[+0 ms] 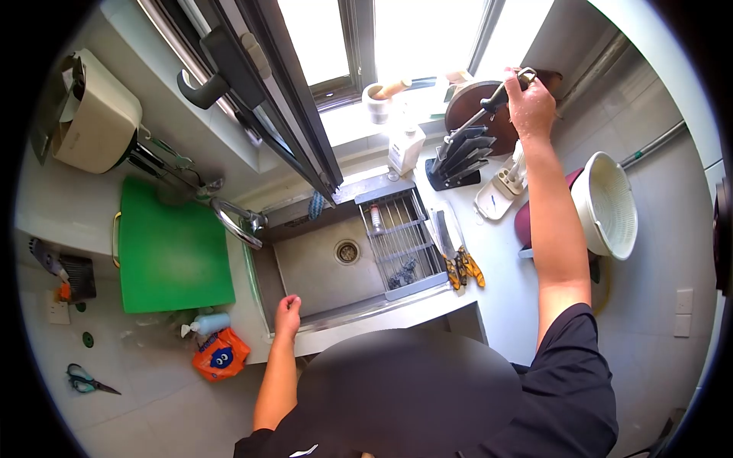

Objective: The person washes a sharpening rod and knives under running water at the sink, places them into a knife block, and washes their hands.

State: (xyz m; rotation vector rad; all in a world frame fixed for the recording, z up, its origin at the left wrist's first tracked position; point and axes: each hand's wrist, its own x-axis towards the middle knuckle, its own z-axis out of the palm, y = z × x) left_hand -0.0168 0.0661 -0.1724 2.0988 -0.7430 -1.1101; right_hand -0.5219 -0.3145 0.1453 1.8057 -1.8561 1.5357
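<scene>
My right hand grips the black handle of a honing steel, which has a ring at its end. Its metal rod slants down to the black knife block; whether the tip sits in a slot I cannot tell. Behind the block leans a round brown board. Over the front left edge of the steel sink, my left hand has its fingers curled together with nothing visible in them. Several knives with yellow-and-black handles lie on the counter beside the sink's drying rack.
An open window frame juts over the sink near the faucet. A green cutting board stands on the left. A white bottle is behind the rack, a utensil holder beside the block, and a white colander at right.
</scene>
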